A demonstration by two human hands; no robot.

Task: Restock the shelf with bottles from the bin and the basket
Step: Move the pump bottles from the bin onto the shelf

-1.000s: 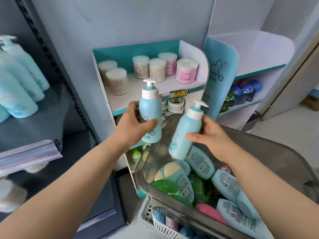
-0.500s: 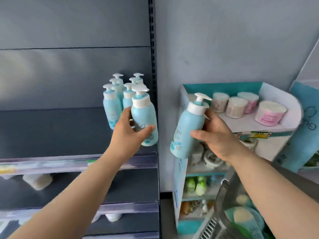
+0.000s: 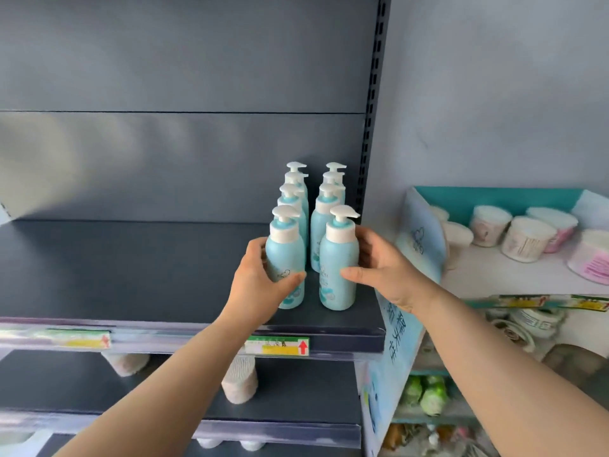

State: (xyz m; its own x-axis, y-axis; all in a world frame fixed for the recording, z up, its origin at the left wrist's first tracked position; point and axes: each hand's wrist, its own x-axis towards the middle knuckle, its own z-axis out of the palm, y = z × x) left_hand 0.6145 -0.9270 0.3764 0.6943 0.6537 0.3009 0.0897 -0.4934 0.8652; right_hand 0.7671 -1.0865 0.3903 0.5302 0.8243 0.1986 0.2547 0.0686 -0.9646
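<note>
At the right end of the dark grey shelf, close to its front edge, two pale blue pump bottles with white collars stand upright side by side with a narrow gap between them. The left hand grips the left front bottle, thumb across the printed front and fingers curled round its far side. The right hand grips the right front bottle, thumb pressed low on the body and fingers wrapped round the right side up near the collar. Behind each one runs a file of rear bottles of the same kind, three deep in each row, reaching back toward the rear panel of the shelf, all upright.

Along the front edge of the shelf, a clear strip carries a price label with a red arrow, just below the held pair. On the lower shelf stands a whitish roll, with another to its left partly hidden by the strip.

Just beside the right end of the shelf is a cardboard display stand with teal trim. Its top tier holds round tubs of cotton swabs, some pink-labelled. The tier beneath holds white jars, and a lower tier holds small green bottles
</note>
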